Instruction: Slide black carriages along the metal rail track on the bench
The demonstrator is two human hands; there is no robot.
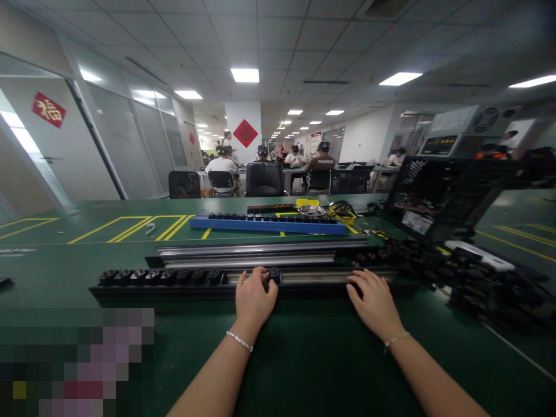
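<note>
A long black rail [130, 292] lies across the green mat in front of me, with a row of small black parts [160, 276] seated along its left half. My left hand [254, 298] rests on the rail's middle, fingers closed on a small black part [273, 275] at the end of that row. My right hand [374, 301] rests on the rail further right, fingers curled over its edge, and what lies under them is hidden. Both wrists wear thin bracelets.
Silver metal rails [260, 250] lie just behind the black one, and a blue strip holding black parts [267, 225] beyond. A heap of black parts [478, 278] sits at the right below a black crate [447, 194]. People sit at desks far behind.
</note>
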